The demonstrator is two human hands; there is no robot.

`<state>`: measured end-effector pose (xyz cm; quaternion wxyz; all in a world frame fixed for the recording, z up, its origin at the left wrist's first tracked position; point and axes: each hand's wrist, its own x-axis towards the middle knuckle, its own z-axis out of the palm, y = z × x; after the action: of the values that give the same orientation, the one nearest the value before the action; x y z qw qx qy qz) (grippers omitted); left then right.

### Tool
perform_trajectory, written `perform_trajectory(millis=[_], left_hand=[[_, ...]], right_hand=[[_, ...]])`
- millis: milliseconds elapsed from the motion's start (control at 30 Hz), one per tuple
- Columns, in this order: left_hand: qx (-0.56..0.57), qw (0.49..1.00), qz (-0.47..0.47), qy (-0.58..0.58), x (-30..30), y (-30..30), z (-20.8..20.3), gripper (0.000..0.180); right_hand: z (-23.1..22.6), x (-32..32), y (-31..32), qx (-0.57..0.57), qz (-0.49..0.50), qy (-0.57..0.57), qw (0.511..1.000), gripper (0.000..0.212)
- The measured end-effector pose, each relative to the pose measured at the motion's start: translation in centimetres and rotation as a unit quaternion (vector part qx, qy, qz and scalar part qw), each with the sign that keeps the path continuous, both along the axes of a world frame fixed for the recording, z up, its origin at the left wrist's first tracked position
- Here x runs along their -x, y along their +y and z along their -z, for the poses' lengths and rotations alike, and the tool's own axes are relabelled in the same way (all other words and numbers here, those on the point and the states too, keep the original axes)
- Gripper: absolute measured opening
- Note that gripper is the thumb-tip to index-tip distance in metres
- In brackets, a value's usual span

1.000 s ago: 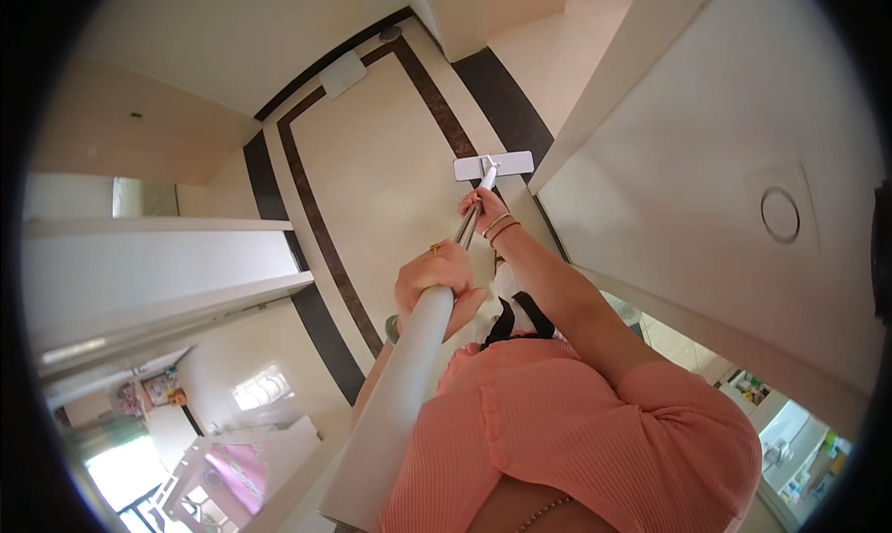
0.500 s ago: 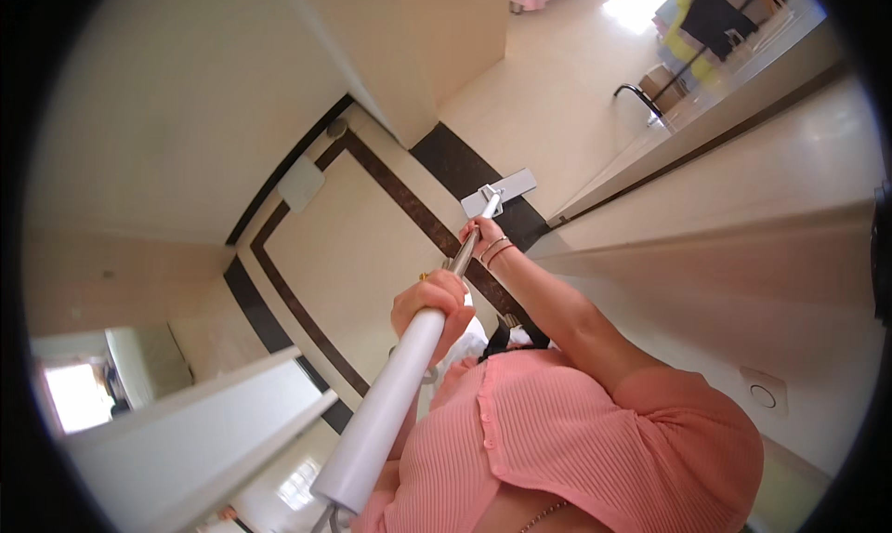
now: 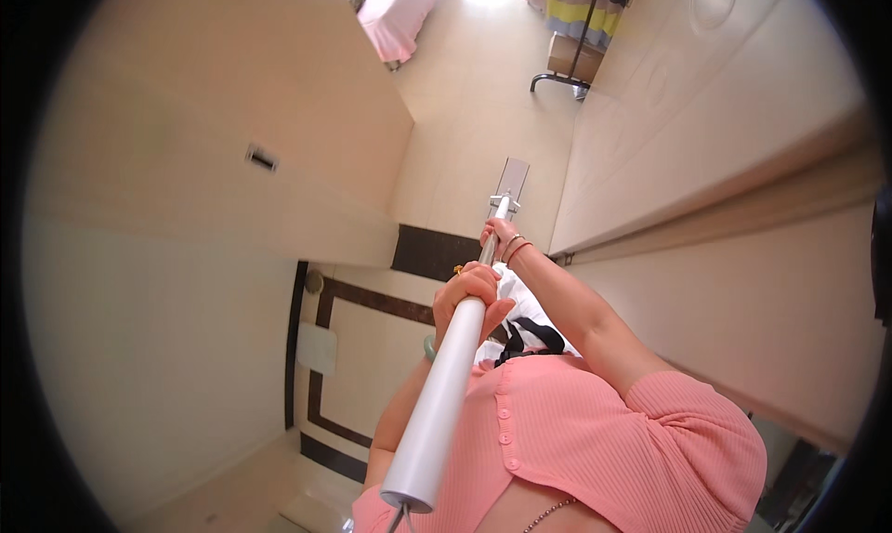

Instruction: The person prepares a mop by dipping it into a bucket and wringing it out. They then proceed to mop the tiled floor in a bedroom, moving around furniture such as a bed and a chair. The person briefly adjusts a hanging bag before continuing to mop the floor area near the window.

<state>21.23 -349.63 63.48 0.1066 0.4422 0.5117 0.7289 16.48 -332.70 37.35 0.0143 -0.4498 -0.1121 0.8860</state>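
Note:
A flat mop runs away from me, its thick white handle (image 3: 435, 407) slanting up toward my chest. Around the upper handle wraps my left hand (image 3: 467, 291), closed, with a ring and a green bangle on that arm. Farther down, my right hand (image 3: 499, 233) grips the thin metal part of the pole, bracelets at its wrist. At the far end, the narrow rectangular mop head (image 3: 514, 175) lies on the pale floor past the dark threshold strip (image 3: 435, 251), with its long side pointing away from me.
On the right stands a pale door (image 3: 688, 133); a beige wall (image 3: 307, 96) with a small metal plate is on the left. Beyond are a black rack leg (image 3: 557, 78), a cardboard box (image 3: 573, 57) and pink cloth (image 3: 400, 22). A white square (image 3: 317, 349) lies by the left wall.
My view has turned, and the doorway is nearer. The mop head has passed from the dark strip onto the floor beyond and swung from crosswise to lengthwise. Both hands keep their hold.

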Motion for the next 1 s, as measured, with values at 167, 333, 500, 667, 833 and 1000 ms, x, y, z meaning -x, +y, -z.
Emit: perform_trajectory(millis=[167, 333, 500, 667, 833, 1000], left_hand=[[0.005, 0.999, -0.019, -0.026, 9.2, 8.5, -0.1, 0.028], [-0.002, 0.999, -0.019, -0.042, 19.3, 15.1, -2.7, 0.031], [0.032, 0.999, -0.001, -0.031, 29.2, 21.3, -2.9, 0.028], [0.053, 0.998, 0.041, -0.017, 43.4, 30.1, 0.0, 0.018], [0.175, 0.98, 0.096, -0.026, 55.9, 38.2, 3.4, 0.021], [0.112, 0.992, 0.05, 0.04, 65.7, 47.3, 2.9, 0.031]], right_hand=[[0.4, 8.6, 8.2, -0.014, 0.09, -0.012, 0.996, 0.025], [-1.8, 18.7, 14.4, 0.082, 0.158, 0.058, 0.982, 0.017], [-0.8, 28.2, 21.5, 0.104, 0.161, 0.039, 0.981, 0.003], [-2.3, 41.3, 26.9, -0.032, 0.116, -0.073, 0.99, 0.011], [-1.9, 53.1, 35.5, -0.08, 0.086, -0.081, 0.99, 0.012], [-3.7, 61.0, 44.6, -0.012, 0.081, 0.008, 0.997, 0.012]])
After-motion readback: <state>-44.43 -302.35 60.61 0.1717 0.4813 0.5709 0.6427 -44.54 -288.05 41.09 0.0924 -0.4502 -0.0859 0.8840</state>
